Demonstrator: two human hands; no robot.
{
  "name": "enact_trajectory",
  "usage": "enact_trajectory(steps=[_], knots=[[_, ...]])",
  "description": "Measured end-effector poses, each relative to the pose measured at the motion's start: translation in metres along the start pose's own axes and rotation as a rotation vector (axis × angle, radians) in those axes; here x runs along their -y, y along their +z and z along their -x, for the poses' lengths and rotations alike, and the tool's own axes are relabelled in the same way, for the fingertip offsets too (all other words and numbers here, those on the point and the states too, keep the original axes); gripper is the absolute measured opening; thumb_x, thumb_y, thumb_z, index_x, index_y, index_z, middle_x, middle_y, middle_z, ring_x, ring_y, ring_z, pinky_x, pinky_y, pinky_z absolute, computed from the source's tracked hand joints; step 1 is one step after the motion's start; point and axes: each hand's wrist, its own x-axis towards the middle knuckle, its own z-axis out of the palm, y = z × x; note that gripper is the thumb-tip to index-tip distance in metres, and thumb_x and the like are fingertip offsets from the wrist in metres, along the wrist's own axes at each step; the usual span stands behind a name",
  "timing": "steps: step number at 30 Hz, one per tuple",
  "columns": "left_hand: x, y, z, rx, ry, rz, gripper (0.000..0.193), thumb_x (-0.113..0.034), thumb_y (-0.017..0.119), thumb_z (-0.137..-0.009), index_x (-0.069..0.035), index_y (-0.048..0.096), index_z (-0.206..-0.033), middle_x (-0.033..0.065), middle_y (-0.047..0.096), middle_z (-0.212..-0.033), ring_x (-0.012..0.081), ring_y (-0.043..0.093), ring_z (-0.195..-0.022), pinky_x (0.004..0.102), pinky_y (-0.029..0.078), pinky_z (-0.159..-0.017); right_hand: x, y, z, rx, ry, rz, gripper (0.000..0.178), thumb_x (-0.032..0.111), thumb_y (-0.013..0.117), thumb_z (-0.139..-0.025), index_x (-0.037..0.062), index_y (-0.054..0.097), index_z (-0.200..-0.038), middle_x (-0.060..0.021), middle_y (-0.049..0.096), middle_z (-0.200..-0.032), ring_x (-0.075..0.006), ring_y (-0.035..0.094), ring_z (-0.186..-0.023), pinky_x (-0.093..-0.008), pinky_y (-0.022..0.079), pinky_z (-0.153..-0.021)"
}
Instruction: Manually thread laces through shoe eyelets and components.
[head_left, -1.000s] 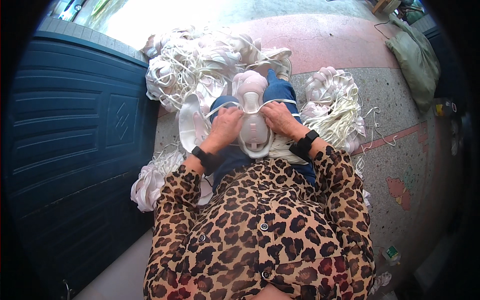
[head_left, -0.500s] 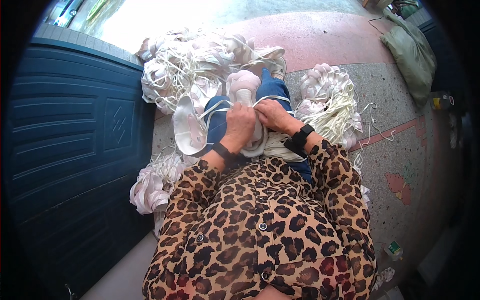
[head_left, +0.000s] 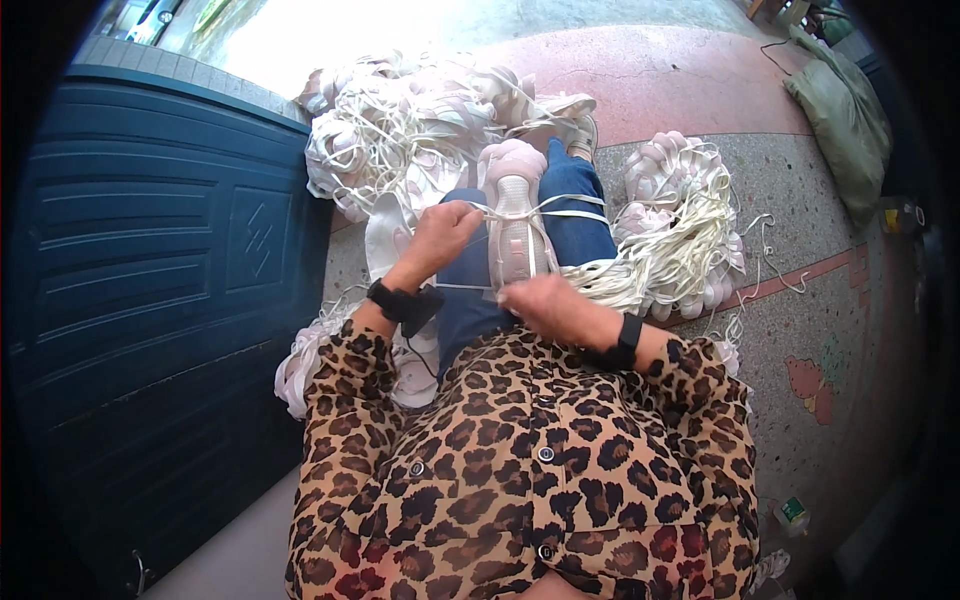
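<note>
Blue door (head_left: 150,250), speckled floor (head_left: 785,180) (part-pink)

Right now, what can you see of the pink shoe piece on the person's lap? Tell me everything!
The shoe piece is pale pink and white, long, and looks like soft fabric. Its rounded, puffy-looking end points away from the person, with a ribbed white strip below. It lies lengthwise between the thighs of the jeans. White lace crosses it. The blurred right hand is at its near end; whether they touch is unclear.
</note>
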Motion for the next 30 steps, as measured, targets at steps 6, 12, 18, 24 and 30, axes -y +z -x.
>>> enact_trajectory(steps=[6, 12, 18, 24, 30], knots=[[-0.005, 0.056, 0.012, -0.221, 0.207, -0.324, 0.04, -0.025, 0.075, -0.083, -0.002, 0.064, -0.114, 0.0159, 0.068, -0.093, 0.0366, 0.068, -0.086, 0.0454, 0.055, -0.074, -0.031, 0.023, -0.024, -0.281, 0.43, -0.045, 0.014, 0.014, 0.056, -0.093, 0.0031, 0.063, -0.097, -0.0239, 0.067, -0.076, -0.0437, 0.069, -0.076, -0.0503, 0.055, -0.067], [0.003, 0.066, 0.007, -0.142, 0.082, -0.274, 0.031, -0.018, 0.064, -0.089, 0.0, 0.064, -0.115, 0.0235, 0.067, -0.102, 0.0419, 0.066, -0.096, 0.0484, 0.054, -0.08, -0.045, 0.028, -0.052, -0.39, 0.533, 0.171, 0.018, 0.02, 0.058, -0.093, 0.0038, 0.066, -0.09, -0.0216, 0.07, -0.079, -0.0403, 0.07, -0.076, -0.0489, 0.056, -0.065], [0.037, 0.075, -0.004, -0.208, 0.272, -0.062, 0.028, -0.01, 0.059, -0.091, 0.002, 0.067, -0.115, 0.0257, 0.067, -0.103, 0.0418, 0.066, -0.096, 0.0457, 0.053, -0.083, -0.053, 0.029, -0.054, -0.382, 0.417, 0.4, 0.01, 0.011, 0.058, -0.089, 0.0042, 0.065, -0.087, -0.0156, 0.071, -0.078, -0.031, 0.073, -0.072, -0.0395, 0.057, -0.059], [0.036, 0.059, -0.011, -0.055, 0.21, 0.134, 0.028, -0.008, 0.058, -0.091, 0.001, 0.069, -0.115, 0.0213, 0.07, -0.101, 0.0298, 0.069, -0.088, 0.0376, 0.054, -0.076, -0.061, 0.039, -0.061, -0.377, 0.293, 0.567, 0.007, 0.009, 0.058, -0.088, 0.0048, 0.063, -0.088, -0.012, 0.069, -0.078, -0.0269, 0.072, -0.07, -0.037, 0.057, -0.057], [0.011, 0.048, 0.016, -0.179, 0.299, -0.003, 0.033, -0.005, 0.065, -0.088, -0.005, 0.068, -0.12, 0.0164, 0.065, -0.112, 0.0248, 0.066, -0.084, 0.034, 0.055, -0.073, -0.03, -0.005, -0.028, -0.097, 0.129, 0.409, 0.011, 0.016, 0.061, -0.088, 0.0052, 0.063, -0.088, -0.014, 0.067, -0.077, -0.0335, 0.068, -0.072, -0.045, 0.054, -0.076]])
